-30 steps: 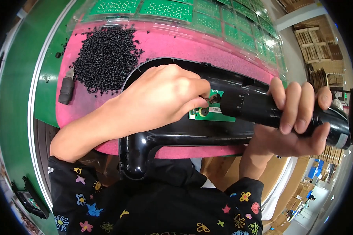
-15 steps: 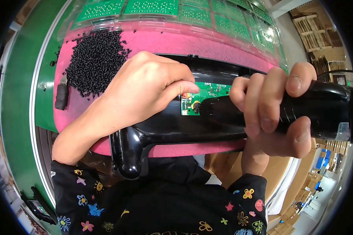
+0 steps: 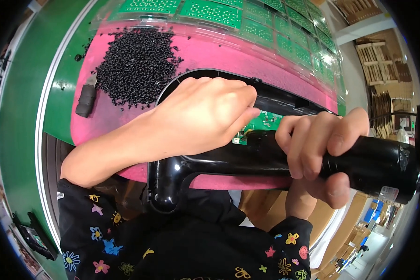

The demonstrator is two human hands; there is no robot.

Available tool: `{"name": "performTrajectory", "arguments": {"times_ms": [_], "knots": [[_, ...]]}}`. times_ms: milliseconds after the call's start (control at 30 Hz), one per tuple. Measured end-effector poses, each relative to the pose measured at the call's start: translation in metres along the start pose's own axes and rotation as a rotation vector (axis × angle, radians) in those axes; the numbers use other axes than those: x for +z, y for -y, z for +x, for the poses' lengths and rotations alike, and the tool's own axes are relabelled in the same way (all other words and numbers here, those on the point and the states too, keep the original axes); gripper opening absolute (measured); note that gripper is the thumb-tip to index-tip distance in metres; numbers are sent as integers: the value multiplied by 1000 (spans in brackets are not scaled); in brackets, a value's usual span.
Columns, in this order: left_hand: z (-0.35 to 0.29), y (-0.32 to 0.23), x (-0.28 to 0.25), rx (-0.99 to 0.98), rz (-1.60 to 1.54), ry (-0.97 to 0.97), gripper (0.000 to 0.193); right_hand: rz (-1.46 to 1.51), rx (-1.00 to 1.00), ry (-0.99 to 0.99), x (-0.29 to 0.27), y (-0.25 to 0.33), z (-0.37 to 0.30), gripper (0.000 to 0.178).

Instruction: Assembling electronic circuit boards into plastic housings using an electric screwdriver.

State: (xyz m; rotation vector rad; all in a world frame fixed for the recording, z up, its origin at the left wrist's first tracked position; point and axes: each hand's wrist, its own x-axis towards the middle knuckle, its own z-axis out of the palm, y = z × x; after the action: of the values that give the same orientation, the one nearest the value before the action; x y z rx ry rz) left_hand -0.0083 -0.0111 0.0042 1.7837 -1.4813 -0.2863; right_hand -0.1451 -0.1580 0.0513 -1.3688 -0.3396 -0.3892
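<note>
A black plastic housing with a stubby projection at its near left lies in front of me. Set into it is a green circuit board, partly covered by my hands. My left hand is over the board's left end, with thumb and fingers pinched; anything between the fingertips is hidden. My right hand wraps round a thick black electric screwdriver, held nearly level above the housing. The screwdriver's ribbed front end points left toward the board, close to my left fingertips. Its bit cannot be seen.
A heap of small black screws lies on the pink mat. Beside it is a small tool with a black-wrapped handle. Clear trays of green boards span the far side. Cardboard boxes stand below at the right.
The view has shifted, so mat and housing appear further right. My left hand covers more of the board's left end. The screwdriver's rear end has dipped in the picture.
</note>
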Motion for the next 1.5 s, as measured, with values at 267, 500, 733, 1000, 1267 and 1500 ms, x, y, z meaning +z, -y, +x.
{"name": "performTrajectory", "arguments": {"times_ms": [267, 500, 733, 1000, 1267, 1500], "knots": [[-4, 16, 6, 151, -43, -66, 10, -41, 75, -64, 18, -4, 4, 40], [-4, 9, 4, 165, 17, 11, 14, -99, -15, -9, 18, -4, 2, 40], [-7, 14, 3, 167, 74, 92, 18, 5, -167, -170, 7, 2, -6, 38], [4, 8, 0, 266, -143, 46, 18, 213, -393, -365, 2, 12, -10, 35], [8, 1, 1, 171, -228, 137, 24, 299, -434, -283, -24, 26, -13, 44], [9, -3, -2, 130, -51, 200, 16, 78, -207, -53, -70, 40, -18, 58]]}}
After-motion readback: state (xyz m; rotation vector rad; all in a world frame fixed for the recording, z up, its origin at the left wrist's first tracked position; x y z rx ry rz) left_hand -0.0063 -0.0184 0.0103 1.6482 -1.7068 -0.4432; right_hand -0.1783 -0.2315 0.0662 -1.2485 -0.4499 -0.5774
